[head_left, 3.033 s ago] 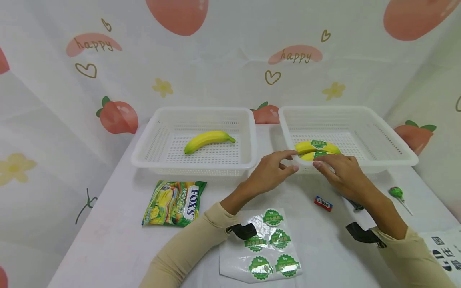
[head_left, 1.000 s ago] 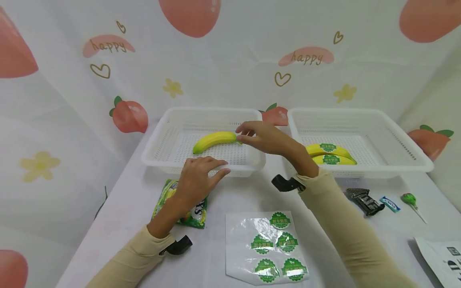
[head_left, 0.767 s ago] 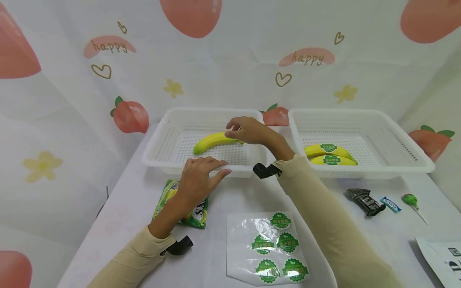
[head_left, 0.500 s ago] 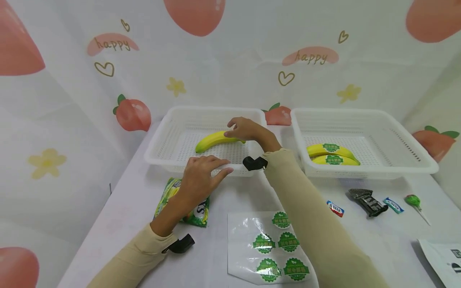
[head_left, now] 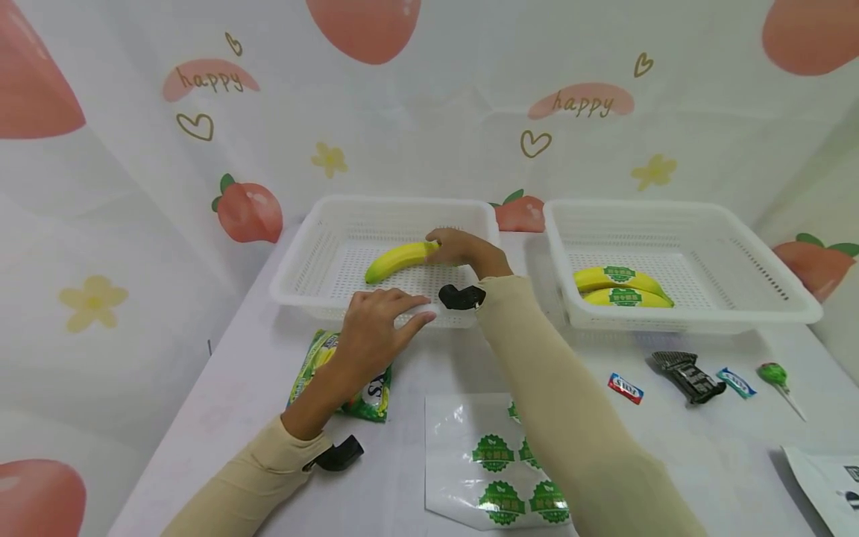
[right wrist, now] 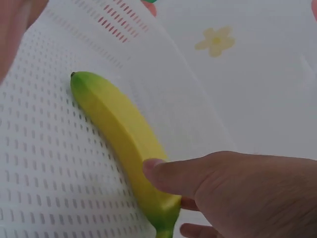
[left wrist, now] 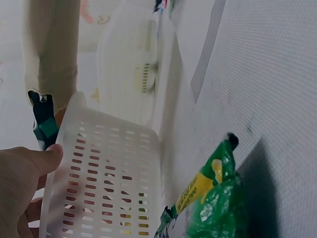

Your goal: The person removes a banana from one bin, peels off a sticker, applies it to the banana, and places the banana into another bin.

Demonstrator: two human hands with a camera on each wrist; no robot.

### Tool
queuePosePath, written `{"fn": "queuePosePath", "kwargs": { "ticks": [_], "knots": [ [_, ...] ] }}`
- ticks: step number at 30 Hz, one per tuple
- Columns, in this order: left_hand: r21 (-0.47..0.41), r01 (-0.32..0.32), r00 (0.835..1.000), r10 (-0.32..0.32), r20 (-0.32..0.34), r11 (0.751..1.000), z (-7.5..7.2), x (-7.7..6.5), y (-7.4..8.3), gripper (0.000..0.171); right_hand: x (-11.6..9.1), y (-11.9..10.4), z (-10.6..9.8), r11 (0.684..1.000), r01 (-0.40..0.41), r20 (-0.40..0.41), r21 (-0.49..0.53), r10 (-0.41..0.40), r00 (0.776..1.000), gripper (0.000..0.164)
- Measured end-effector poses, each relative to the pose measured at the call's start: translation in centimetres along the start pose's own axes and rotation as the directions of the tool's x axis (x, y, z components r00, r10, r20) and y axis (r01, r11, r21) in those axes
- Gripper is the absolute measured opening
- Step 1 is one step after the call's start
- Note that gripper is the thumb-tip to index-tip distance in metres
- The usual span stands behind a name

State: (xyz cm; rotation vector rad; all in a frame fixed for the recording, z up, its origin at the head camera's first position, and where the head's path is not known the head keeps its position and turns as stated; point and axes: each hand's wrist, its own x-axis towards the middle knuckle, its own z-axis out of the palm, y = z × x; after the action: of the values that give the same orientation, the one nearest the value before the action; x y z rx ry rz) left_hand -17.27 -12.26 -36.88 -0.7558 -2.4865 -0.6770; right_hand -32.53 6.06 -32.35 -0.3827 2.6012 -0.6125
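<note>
Banana (right wrist: pixel 121 131), smooth yellow with green ends, pinched by right fingers (head_left: pixel 439 238); left fingers (head_left: pixel 405 303) grip basket (head_left: pixel 302 302).

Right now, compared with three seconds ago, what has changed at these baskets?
The right hand moved left, from the right basket to the unstickered banana, which it now grips near the stem. The left hand also moved left and holds the near rim of the left basket. That banana remains in the left basket; the two stickered bananas remain in the right one.

One banana (head_left: pixel 399 261) lies in the left basket (head_left: pixel 309 302); two other bananas (head_left: pixel 627 298) lie in the right basket (head_left: pixel 738 317).
</note>
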Motion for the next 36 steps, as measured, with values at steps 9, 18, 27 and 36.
{"fn": "queuePosePath", "kwargs": {
  "ticks": [9, 18, 27, 36],
  "knots": [
    [-0.002, 0.011, 1.0, -0.011, 0.011, 1.0, 0.0, 0.0, 0.0, 0.031, 0.3, -0.3, 0.4, 0.998, -0.055, -0.014, 0.013, 0.056, 0.998, 0.045],
    [0.004, 0.004, 1.0, -0.004, 0.006, 1.0, -0.1, -0.1, 0.0, 0.031, 0.4, -0.5, 0.6, 0.985, -0.122, 0.056, 0.12, 0.116, 0.992, 0.06],
    [0.001, 0.0, 1.0, 0.0, 0.011, 1.0, 0.1, -0.1, 0.0, 0.031, 0.3, -0.7, 0.8, 0.985, -0.128, 0.067, 0.12, 0.12, 0.99, 0.057],
    [0.015, 0.002, 1.0, -0.002, 0.0, 1.0, -0.1, -0.1, -0.1, 0.031, -0.4, -0.5, -1.4, 0.99, 0.029, 0.03, 0.138, -0.034, 0.999, 0.051]
  ]
}}
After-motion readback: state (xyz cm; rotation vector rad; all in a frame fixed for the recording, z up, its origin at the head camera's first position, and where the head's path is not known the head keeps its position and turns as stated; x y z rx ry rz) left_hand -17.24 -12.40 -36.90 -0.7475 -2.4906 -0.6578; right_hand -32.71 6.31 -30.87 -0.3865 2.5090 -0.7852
